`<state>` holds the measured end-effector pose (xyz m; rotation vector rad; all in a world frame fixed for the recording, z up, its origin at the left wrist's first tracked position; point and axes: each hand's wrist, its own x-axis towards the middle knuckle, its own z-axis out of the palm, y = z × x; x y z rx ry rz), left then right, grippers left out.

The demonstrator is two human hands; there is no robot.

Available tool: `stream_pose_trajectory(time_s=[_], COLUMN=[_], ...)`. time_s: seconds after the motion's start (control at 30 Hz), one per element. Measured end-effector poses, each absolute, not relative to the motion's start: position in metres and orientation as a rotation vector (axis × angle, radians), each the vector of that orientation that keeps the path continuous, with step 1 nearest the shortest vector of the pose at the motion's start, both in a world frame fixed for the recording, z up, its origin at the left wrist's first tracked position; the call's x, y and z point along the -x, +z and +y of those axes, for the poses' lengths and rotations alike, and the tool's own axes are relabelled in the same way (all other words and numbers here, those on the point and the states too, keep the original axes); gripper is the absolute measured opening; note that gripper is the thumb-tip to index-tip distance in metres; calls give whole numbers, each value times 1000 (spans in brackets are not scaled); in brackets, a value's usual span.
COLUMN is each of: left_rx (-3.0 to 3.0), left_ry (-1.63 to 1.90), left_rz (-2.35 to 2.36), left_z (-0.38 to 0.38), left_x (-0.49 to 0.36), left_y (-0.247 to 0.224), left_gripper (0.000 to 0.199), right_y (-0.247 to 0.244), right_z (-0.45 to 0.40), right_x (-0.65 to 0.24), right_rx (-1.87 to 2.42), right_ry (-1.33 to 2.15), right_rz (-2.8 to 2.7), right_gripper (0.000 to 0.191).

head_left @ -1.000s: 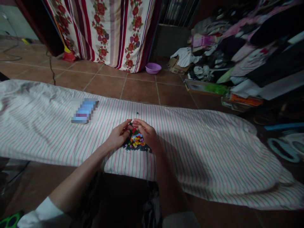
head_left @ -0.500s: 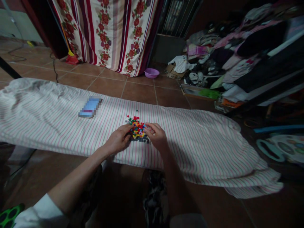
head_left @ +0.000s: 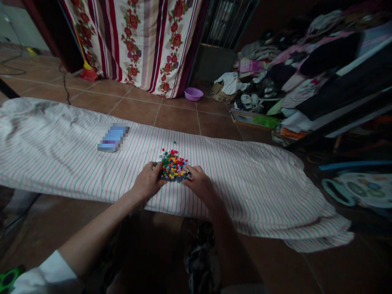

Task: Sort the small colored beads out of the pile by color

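Note:
A heap of small colourful pieces (head_left: pixel 174 164), red, green, yellow, orange, blue and dark grey, lies on the striped cloth (head_left: pixel 245 183). They look like tiny blocks, too small to make out exactly. My left hand (head_left: pixel 148 179) rests at the heap's left edge, fingers apart and curved around that side. On the opposite side my right hand (head_left: pixel 199 182) touches the edge of the heap, its thumb and fingers spread. Neither hand holds a piece that I can see. One dark green piece (head_left: pixel 174 142) lies apart, beyond the heap.
A phone-like device (head_left: pixel 112 138), blurred out, lies on the cloth to the left. Past the cloth's far edge, a purple basin (head_left: pixel 193 94) stands on the tiled floor by a flowered curtain (head_left: pixel 150 41). Piled clothes (head_left: pixel 275 77) fill the right background.
My left hand has drawn back slightly to the left, uncovering more of the heap. The right hand's fingers have lowered and spread beside the pieces. The whole view has shifted a little.

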<state>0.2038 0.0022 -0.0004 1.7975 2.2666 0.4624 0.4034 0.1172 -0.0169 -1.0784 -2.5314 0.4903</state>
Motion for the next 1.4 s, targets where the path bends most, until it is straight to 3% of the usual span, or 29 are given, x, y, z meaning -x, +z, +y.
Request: stream_pose_trajectory(time_s=[0.3,0.5,0.7,0.97,1.2,1.4], left_rx=[-1672,-1540,-1470,-1520,-1545,-1494], left_ry=[694,1007,1167,1178,1028,950], left_rz=[2178,2065,1977,2028,2341,2347], left_z=[13,20,26,30,46,59], left_x=[-210,-212,-208,-204,-182,-183], left_y=[-2,-9,-9,-2,-9,-19], left_gripper=[66,56,45,41,41,49], right_y=[-33,-35,-30,-20,-36,-39], right_z=[123,117,117,123,141,143], right_x=[-384,-369,-359,-363,-378,-373], right_rx=[908,826,726,703,1061,1021], right_ry=[676,897,823,650,376,485], right_rz=[-2304,-2150,-2191,-2115,-2011,-2121], right_gripper=[37,38,37,35,38,41])
